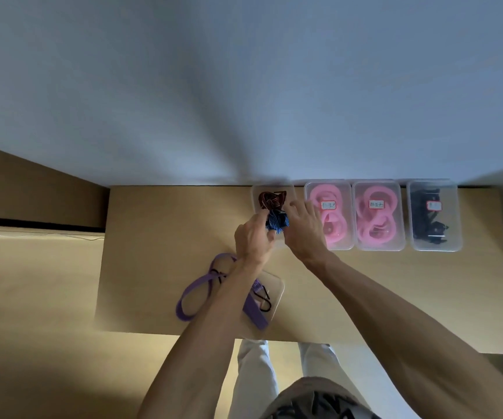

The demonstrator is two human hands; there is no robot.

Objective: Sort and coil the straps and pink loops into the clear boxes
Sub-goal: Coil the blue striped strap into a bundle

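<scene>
Both hands, left [253, 237] and right [303, 226], apparently pinch blue striped strap [278, 222] over leftmost box [257, 196].

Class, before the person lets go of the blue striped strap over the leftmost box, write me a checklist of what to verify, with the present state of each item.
1. Blue striped strap bundled up: ok, it sits as a compact wad.
2. Both hands have a grip on it: left hand ok; right hand touches it, but whether its fingers curl round it cannot tell.
3. Strap is over the leftmost box: ok.
4. Room in that box: cannot tell, a dark red strap is already inside.
5. Two boxes of pink loops are filled: ok.
6. All straps are sorted: not ok, a purple strap lies loose on the table.
</scene>
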